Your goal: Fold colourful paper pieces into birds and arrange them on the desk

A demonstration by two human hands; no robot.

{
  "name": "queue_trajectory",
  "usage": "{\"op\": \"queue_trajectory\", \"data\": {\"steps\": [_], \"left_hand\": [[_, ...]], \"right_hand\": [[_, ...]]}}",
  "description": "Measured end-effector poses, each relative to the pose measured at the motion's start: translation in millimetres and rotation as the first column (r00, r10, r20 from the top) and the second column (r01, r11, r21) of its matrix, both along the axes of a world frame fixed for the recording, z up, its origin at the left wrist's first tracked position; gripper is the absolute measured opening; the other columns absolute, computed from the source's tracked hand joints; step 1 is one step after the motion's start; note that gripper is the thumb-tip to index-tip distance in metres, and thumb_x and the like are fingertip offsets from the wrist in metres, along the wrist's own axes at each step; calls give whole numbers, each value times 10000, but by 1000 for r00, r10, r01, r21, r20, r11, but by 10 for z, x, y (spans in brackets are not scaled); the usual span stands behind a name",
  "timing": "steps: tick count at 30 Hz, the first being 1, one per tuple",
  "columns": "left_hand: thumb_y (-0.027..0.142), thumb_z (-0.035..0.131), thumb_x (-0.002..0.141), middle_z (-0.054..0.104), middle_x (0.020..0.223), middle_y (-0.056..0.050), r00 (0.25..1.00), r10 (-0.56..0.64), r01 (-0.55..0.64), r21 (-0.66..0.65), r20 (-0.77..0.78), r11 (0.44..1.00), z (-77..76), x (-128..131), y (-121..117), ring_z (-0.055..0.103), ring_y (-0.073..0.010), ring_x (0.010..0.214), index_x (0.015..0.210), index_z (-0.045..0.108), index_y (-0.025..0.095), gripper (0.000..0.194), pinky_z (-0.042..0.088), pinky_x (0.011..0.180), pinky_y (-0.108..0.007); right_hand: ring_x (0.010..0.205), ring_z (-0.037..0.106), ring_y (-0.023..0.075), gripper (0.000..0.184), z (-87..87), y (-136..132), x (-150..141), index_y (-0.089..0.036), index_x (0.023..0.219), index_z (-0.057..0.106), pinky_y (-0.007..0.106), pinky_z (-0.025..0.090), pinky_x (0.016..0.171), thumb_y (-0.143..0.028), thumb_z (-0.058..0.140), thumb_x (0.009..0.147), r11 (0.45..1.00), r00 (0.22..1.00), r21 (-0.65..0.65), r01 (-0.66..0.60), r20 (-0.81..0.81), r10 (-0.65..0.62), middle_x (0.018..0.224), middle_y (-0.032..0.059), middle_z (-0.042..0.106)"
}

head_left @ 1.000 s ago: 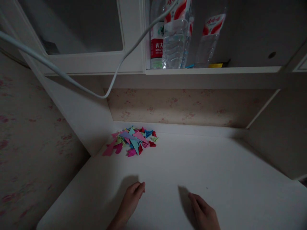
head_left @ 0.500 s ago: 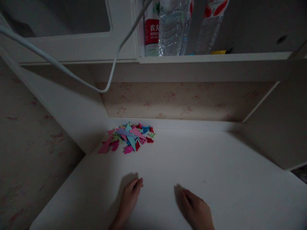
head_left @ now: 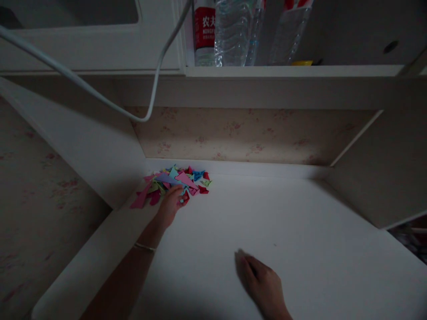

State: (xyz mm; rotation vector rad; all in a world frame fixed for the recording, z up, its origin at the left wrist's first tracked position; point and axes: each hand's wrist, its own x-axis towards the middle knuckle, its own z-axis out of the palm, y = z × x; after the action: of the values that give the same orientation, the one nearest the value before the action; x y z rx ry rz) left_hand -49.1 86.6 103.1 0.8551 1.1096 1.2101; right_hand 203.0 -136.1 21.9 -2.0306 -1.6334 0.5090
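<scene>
At the far left of the white desktop lies a loose pile of folded coloured paper pieces [head_left: 156, 184] in pink, red, blue, green and purple. My left hand [head_left: 170, 204] is at the pile's front edge, its fingers apart over the nearest pieces and partly covering them. A small red piece of paper [head_left: 186, 197] shows right beside its fingertips. Lower down and to the right, my right hand [head_left: 263, 280] rests on the desktop in a loose fist, and nothing shows in it.
A white cable [head_left: 100, 97] hangs across the upper left, in front of the cabinet. Plastic bottles [head_left: 233, 35] stand on the shelf [head_left: 293, 71] above the desktop [head_left: 293, 209]. Side panels close in the desktop at left and right.
My left hand has moved forward from the near part of the desktop to the paper pile, opening from a closed shape. My right hand stays closed in about the same place. The view has shifted slightly.
</scene>
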Motion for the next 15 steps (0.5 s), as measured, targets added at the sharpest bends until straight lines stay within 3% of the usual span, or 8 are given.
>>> {"op": "queue_trajectory", "data": {"steps": [3,6,11,15], "left_hand": [[254,649,711,625,921,-31,1000,12,-11,-66,25,998,19,-27,383,644,-147,680,962,556,207,272,504,640,-282],[260,671,719,636,1024,-83,1000,1,1,-89,17,996,-83,-62,621,673,-201,770,994,554,197,306,518,713,-342],[278,689,736,648,1063,-124,1000,7,-9,-120,-18,993,-261,-93,820,679,-232,836,1021,559,185,327,526,750,-355],[269,659,780,659,992,-104,998,25,-34,-141,-62,989,-296,-95,921,679,-215,795,1060,556,186,309,538,719,-327]], "right_hand": [[923,684,203,409,-15,-27,8,-301,1050,688,224,516,747,-514,363,923,1000,1000,22,-10,-13,10,1078,-2,701],[928,682,203,420,-33,-44,21,-285,1049,690,225,519,754,-508,357,926,999,999,39,-22,-22,23,1075,11,702],[970,669,202,421,-49,-40,42,-279,1099,672,229,520,789,-492,349,932,997,997,34,-63,-35,64,1122,12,682],[1004,656,201,410,-67,-38,53,-289,1115,664,235,517,827,-487,356,932,996,997,43,-74,-33,76,1149,2,668]]}}
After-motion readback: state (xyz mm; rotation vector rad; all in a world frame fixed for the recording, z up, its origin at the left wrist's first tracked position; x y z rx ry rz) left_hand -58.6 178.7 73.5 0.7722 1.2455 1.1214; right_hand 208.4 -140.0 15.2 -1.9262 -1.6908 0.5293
